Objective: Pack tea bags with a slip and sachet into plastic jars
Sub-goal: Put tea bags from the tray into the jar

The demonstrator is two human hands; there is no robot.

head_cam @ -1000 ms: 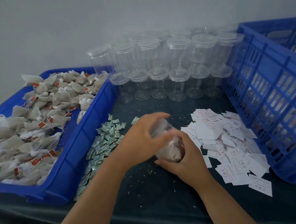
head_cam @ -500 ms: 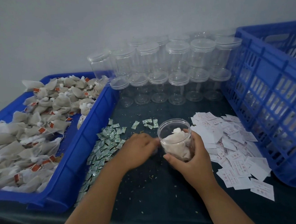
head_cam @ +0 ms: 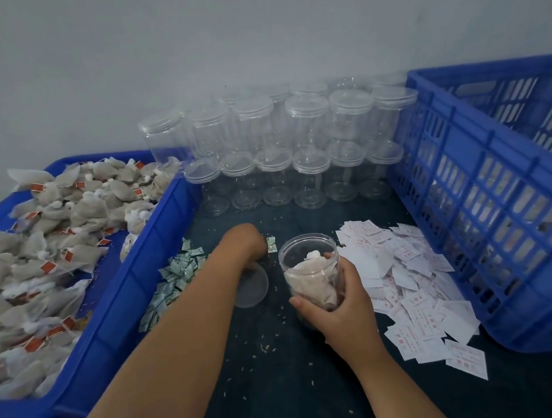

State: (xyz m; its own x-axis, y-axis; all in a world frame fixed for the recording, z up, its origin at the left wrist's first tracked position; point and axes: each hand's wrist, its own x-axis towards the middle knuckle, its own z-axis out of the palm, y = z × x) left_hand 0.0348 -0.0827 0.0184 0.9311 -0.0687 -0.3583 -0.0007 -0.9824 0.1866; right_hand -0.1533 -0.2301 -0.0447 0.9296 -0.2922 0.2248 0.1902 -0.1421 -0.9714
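My right hand (head_cam: 339,307) grips an open clear plastic jar (head_cam: 308,256) from the side, holding it upright above the dark table (head_cam: 283,370). Tea bags fill the jar's lower part. My left hand (head_cam: 242,242) is bent down just left of the jar, over the far edge of a clear lid (head_cam: 252,288) lying flat on the table. Its fingers point down and are hidden behind the back of the hand. A single green sachet (head_cam: 271,244) lies right beside that hand. Green sachets (head_cam: 176,275) are heaped to the left, white printed slips (head_cam: 408,263) to the right.
A blue tray (head_cam: 126,311) heaped with tea bags (head_cam: 66,212) fills the left side. Lidded empty jars (head_cam: 306,121) are stacked in two tiers against the back wall. A tall blue slotted crate (head_cam: 503,207) stands at the right. Tea crumbs dot the table.
My left hand came off the jar's mouth and moved left and away, down to the table by the lid. My right hand turned the jar upright and kept hold of it.
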